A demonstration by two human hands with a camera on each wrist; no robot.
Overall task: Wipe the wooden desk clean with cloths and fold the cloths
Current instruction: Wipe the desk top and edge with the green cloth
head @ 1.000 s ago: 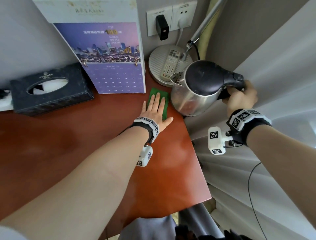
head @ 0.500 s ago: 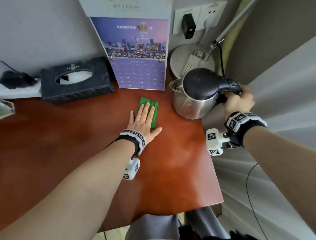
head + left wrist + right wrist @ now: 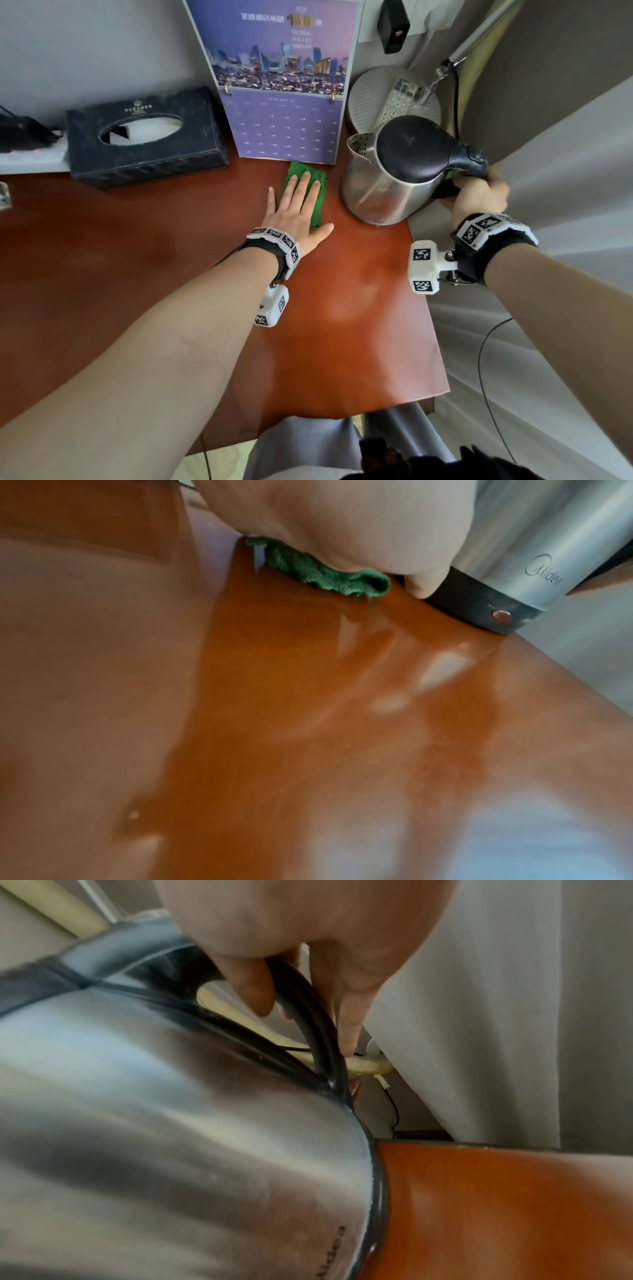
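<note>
A folded green cloth (image 3: 317,202) lies on the reddish wooden desk (image 3: 342,325) just in front of the calendar. My left hand (image 3: 298,202) presses flat on it with straight fingers; the left wrist view shows the green cloth (image 3: 329,573) bunched under the palm. To its right, a steel kettle (image 3: 387,185) with a black lid stands at the desk's right edge. My right hand (image 3: 479,195) grips its black handle, fingers curled round the handle (image 3: 308,1010) in the right wrist view.
A standing purple calendar (image 3: 281,82) and a black tissue box (image 3: 144,137) line the back wall. The round kettle base (image 3: 373,99), holding a remote, sits in the back right corner under wall sockets. Grey curtain (image 3: 565,164) hangs right of the desk edge.
My left hand slid the cloth leftward from beside the kettle to the foot of the calendar. The kettle, still held, stands on the desk's right edge.
</note>
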